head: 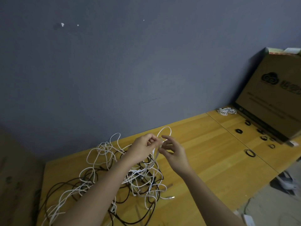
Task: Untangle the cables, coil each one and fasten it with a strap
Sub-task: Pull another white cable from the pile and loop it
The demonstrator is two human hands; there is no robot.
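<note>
Left-hand grip [143, 148] pinching thin white cable loop [166, 132]; right-hand grip [172, 150] curled on same loop, raised above tangled white and black cable heap [123, 175] on yellow wooden counter [211, 173].

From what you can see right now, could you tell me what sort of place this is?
Probably a plain workroom or storage room, not a home kitchen or shop: a bare grey-blue wall, a wooden table with a tangle of cables, and a large cardboard box beside loose black straps.
</note>
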